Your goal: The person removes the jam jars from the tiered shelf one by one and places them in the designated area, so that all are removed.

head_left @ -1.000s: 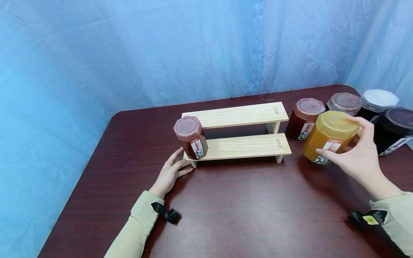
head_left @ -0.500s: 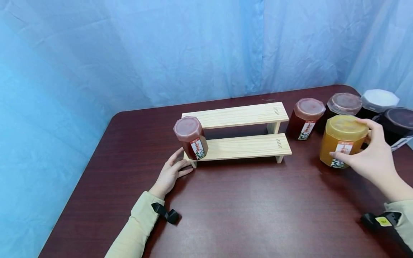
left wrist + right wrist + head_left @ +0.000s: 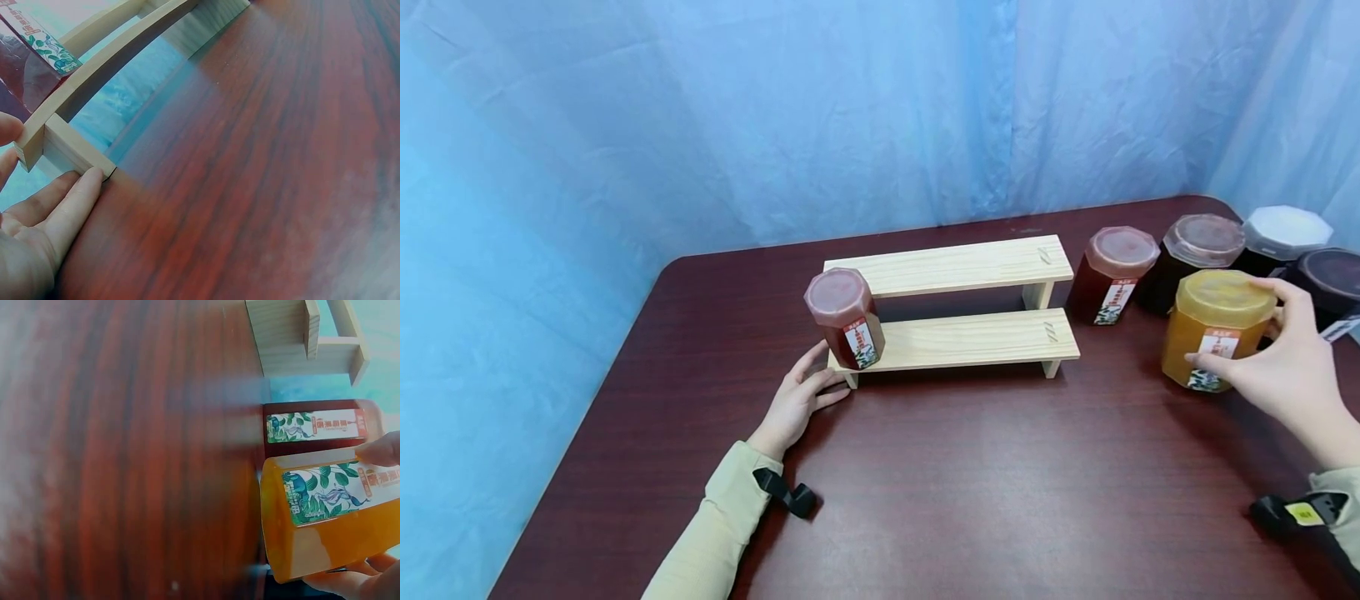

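My right hand [image 3: 1285, 354] grips a yellow octagonal jar [image 3: 1195, 354] with a printed label, thumb on the label side and fingers on the far side. The right wrist view shows that jar [image 3: 312, 550] slightly tilted, its base close to the tabletop. My left hand [image 3: 795, 404] touches the left end of a two-step wooden shelf [image 3: 962, 346], with extended fingertips [image 3: 90, 178] against its short leg. A dark red jar [image 3: 853, 329] with a pinkish lid stands on the left end of the lower step.
Another red jar [image 3: 1112, 283] stands right of the shelf, left of the gripped jar. Behind are several dark jars, including one with a clear lid [image 3: 1206, 237] and one with a white lid [image 3: 1288, 227]. Blue curtains [image 3: 850, 108] enclose the dark wooden table [image 3: 962, 483].
My right hand has moved the yellow jar to the right and slightly toward me, away from the shelf, slowing lately. My left hand has stayed at the shelf's end.
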Action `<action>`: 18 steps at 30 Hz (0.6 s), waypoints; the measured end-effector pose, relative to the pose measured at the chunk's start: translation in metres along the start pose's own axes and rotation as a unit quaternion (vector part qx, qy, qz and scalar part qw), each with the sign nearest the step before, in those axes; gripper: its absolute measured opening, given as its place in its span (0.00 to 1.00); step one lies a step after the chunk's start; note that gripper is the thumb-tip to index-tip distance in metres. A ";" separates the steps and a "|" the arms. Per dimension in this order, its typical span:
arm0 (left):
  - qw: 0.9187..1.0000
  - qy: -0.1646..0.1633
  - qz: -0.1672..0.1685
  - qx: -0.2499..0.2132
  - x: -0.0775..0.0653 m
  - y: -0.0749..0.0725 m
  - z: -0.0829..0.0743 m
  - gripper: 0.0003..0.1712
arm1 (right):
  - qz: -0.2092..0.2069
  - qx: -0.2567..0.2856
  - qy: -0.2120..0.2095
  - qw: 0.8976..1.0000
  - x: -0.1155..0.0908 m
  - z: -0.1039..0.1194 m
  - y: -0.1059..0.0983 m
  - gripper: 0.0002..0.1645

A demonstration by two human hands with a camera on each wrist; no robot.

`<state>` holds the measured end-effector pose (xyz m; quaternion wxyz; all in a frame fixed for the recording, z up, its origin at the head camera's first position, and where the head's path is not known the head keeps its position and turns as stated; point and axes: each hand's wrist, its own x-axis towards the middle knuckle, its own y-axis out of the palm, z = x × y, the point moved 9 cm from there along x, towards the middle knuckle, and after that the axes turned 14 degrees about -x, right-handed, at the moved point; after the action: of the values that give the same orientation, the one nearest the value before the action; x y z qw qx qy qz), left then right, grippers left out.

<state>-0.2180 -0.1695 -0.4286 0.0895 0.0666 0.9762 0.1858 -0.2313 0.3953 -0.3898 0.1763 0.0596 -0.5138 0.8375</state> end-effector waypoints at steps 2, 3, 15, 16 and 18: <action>1.000 0.000 -0.001 0.001 0.000 0.001 0.000 0.34 | 0.001 0.001 0.007 1.000 0.001 -0.001 -0.001 0.68; 1.000 -0.001 -0.001 0.000 0.000 0.001 0.000 0.34 | 0.004 0.003 0.010 1.000 0.002 -0.003 -0.001 0.68; 1.000 -0.004 -0.003 0.002 0.000 0.000 0.001 0.34 | 0.016 -0.002 0.034 0.999 0.009 -0.036 0.013 0.67; 1.000 -0.004 -0.003 0.003 0.000 0.000 0.001 0.34 | 0.019 -0.005 0.032 0.999 0.008 -0.034 0.011 0.67; 1.000 -0.005 -0.003 0.005 0.000 0.000 0.001 0.34 | 0.025 -0.013 0.024 0.999 0.006 -0.024 0.006 0.66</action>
<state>-0.2177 -0.1695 -0.4294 0.0945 0.0646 0.9770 0.1798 -0.2365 0.4156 -0.4041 0.1681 0.0241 -0.5215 0.8361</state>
